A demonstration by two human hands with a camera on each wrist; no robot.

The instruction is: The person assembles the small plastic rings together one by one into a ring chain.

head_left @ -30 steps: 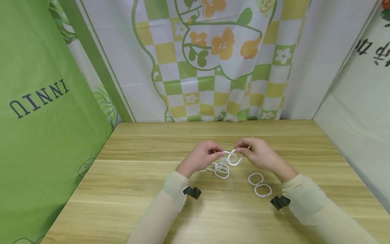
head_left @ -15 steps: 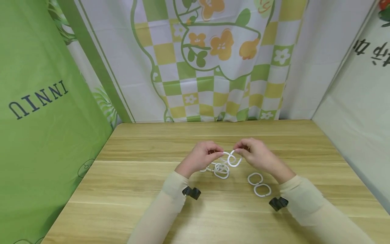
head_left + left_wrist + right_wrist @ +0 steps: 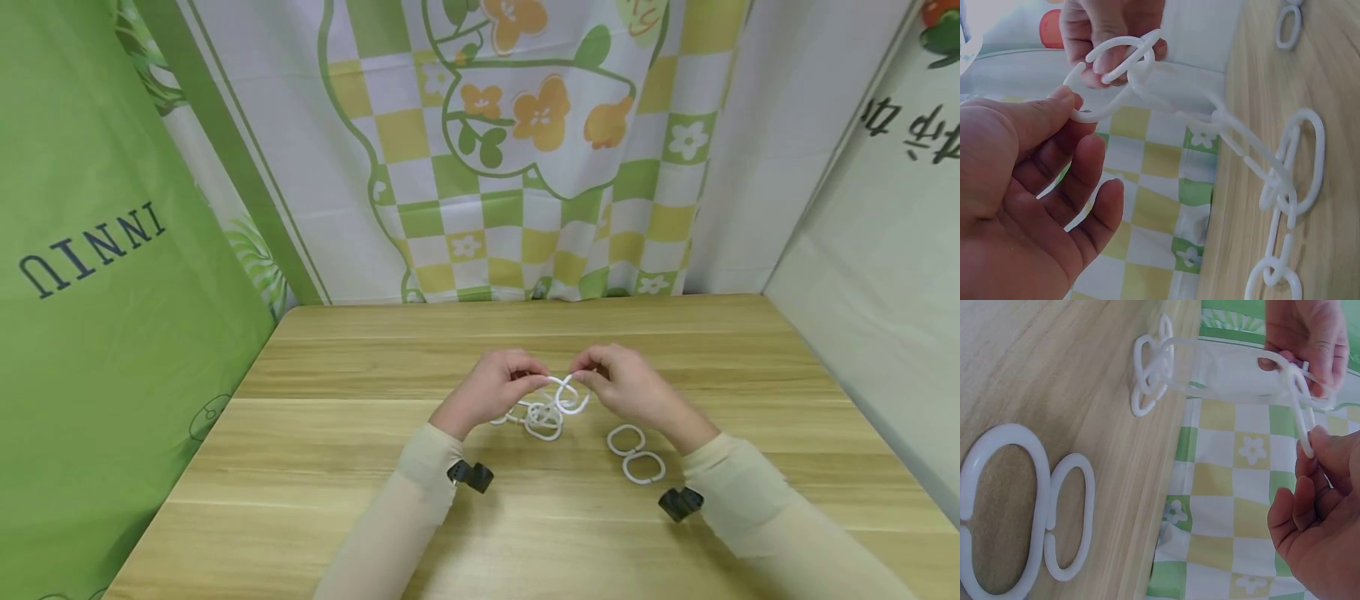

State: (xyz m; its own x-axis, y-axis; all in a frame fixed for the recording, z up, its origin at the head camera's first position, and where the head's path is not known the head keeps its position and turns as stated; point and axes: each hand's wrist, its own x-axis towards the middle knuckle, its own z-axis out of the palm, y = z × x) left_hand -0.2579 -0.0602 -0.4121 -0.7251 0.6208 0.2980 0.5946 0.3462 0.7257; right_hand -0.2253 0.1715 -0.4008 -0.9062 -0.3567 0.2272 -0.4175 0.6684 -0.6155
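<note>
Thumb and finger of my left hand (image 3: 491, 387) pinch a white plastic split link (image 3: 1100, 116), its gap facing up near the thumb. A second white split link (image 3: 572, 412) is pinched by my right hand (image 3: 632, 387), just to the right. The two links cross in the air, and in the left wrist view they look hooked through each other. From them a chain of translucent and white links (image 3: 1247, 134) hangs down to the table. Its lower links (image 3: 1319, 156) lie heaped below the left hand. The right hand's fingertips are partly hidden in the head view.
Two white links (image 3: 1011, 432) lie touching on the wooden table (image 3: 540, 533), near the right wrist. A patterned curtain (image 3: 517, 208) hangs behind the table's far edge. Green cloth (image 3: 112, 350) stands at the left and pale cloth (image 3: 885, 275) at the right.
My right hand has come slightly left and down, closer to the left hand, so the two held links overlap more. The left hand stays nearly still. The head view has shifted a little.
</note>
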